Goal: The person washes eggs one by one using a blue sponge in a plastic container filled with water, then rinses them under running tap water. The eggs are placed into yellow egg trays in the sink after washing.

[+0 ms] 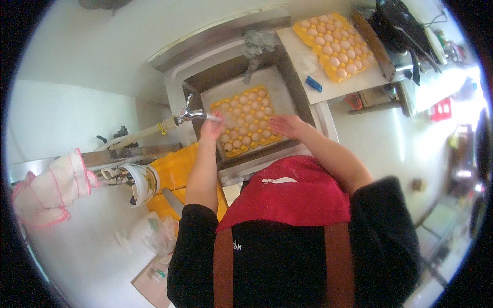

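In the metal sink (287, 82) lies a yellow egg tray (227, 153) filled with rows of pale brown eggs (249, 118). A chrome faucet (185, 112) reaches over its left side, and a whitish blurred streak, apparently water, leaves the spout. My left hand (212, 129) is at this streak, beside the tray's left edge; its fingers are blurred, so its grip is unclear. Across the tray, my right hand (287, 126) has its fingers stretched out over the right edge, close to the eggs, with nothing visible in them.
A second yellow egg tray (339, 48) full of eggs stands on the white board (292, 46) at right, near a blue item (314, 84). Grey cloth-like material (260, 40) hangs at the sink's back. Left are a white bucket (140, 184), a knife (173, 201) and pink-edged cloths (57, 188).
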### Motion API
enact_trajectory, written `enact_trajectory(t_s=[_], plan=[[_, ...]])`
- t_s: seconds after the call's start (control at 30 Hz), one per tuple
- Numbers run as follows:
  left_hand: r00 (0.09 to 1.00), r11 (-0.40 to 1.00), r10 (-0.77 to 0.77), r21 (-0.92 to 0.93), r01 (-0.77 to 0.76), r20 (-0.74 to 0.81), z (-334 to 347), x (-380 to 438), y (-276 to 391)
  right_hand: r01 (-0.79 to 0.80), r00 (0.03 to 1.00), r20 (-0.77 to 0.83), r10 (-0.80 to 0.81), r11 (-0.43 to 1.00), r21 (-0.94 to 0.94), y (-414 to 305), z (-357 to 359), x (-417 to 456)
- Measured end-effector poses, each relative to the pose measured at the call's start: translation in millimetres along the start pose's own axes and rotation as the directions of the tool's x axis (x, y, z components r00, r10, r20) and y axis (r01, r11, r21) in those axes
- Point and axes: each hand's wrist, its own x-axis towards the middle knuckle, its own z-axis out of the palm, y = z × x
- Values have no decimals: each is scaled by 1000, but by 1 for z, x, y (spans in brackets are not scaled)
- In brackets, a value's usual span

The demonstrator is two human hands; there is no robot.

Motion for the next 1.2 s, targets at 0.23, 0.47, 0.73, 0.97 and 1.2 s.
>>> enact_trajectory(t_s=[0.23,0.47,0.73,0.97,1.2], plan=[[988,944,130,-314,-99,80,30,-25,-2,30,976,216,-5,993,-115,8,120,39],[948,870,154,-494,4,279,50,-53,11,264,959,94,-267,963,48,54,200,82],[879,811,438,-339,-477,-189,66,-71,8,103,959,234,-160,966,236,68,201,98],[959,889,285,-373,-266,-4,26,-59,-21,8,898,439,9,999,-36,58,138,100],[979,981,-195,-23,194,-66,10,-79,-76,-37,999,-43,-4,438,-898,26,59,67]])
